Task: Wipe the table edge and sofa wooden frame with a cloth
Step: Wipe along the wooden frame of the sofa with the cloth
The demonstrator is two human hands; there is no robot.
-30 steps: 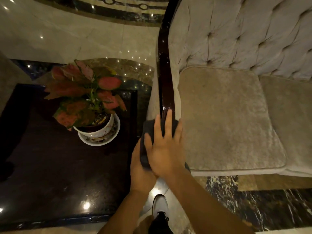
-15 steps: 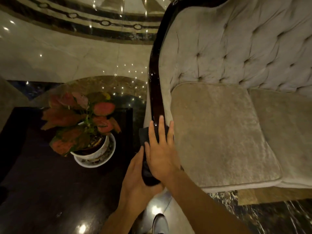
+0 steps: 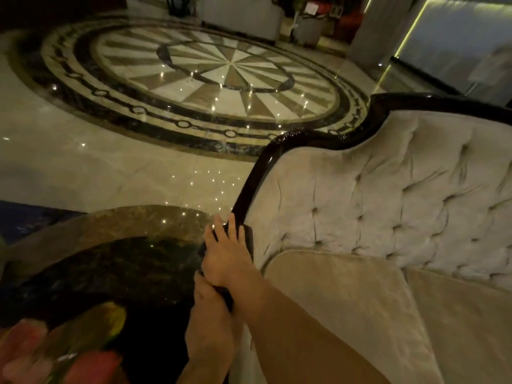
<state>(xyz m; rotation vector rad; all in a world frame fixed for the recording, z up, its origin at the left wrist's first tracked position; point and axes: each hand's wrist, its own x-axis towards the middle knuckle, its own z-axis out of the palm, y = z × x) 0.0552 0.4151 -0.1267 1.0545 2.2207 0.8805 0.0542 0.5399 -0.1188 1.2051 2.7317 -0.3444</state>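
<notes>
A person's right hand [image 3: 225, 257] lay flat, fingers spread, pressing a dark cloth [image 3: 247, 239] onto the sofa's glossy wooden frame [image 3: 250, 184]. The left hand [image 3: 206, 314] gripped the cloth's near end, left of the beige seat cushion [image 3: 346, 309].

- Polished marble floor [image 3: 83, 162], circular inlaid medallion [image 3: 221, 76], ceiling lights reflected.
- Lit wall panel [image 3: 457, 31] far right.
- Dim room.
</notes>
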